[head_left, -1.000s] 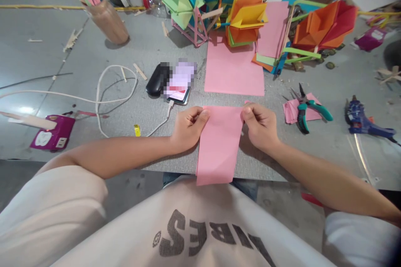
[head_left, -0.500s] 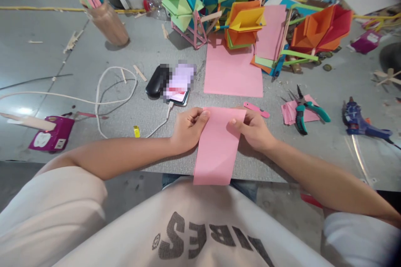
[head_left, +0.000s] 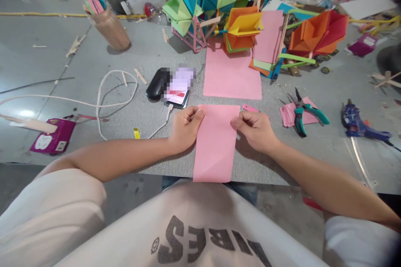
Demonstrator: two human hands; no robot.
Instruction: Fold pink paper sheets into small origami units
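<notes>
A long pink paper strip [head_left: 216,146] lies at the table's front edge, its near end hanging past the edge toward my shirt. My left hand [head_left: 187,128] pinches its upper left corner between thumb and fingers. At the upper right edge, my right hand [head_left: 255,130] has thumb and fingertips closed on the paper. Just behind the right hand is a pink cutter [head_left: 249,108], partly covered by it. Larger pink sheets [head_left: 232,77] lie farther back.
A phone [head_left: 180,87] with a white cable and a black case [head_left: 157,84] sit back left. Pliers [head_left: 300,112] rest on pink pieces at right, beside a blue glue gun [head_left: 360,121]. Paper pinwheels [head_left: 244,29] stand behind. A purple power socket [head_left: 53,135] is far left.
My right hand has slid from over the paper's top corner to its right edge. The strip's top has shifted slightly left with my left hand.
</notes>
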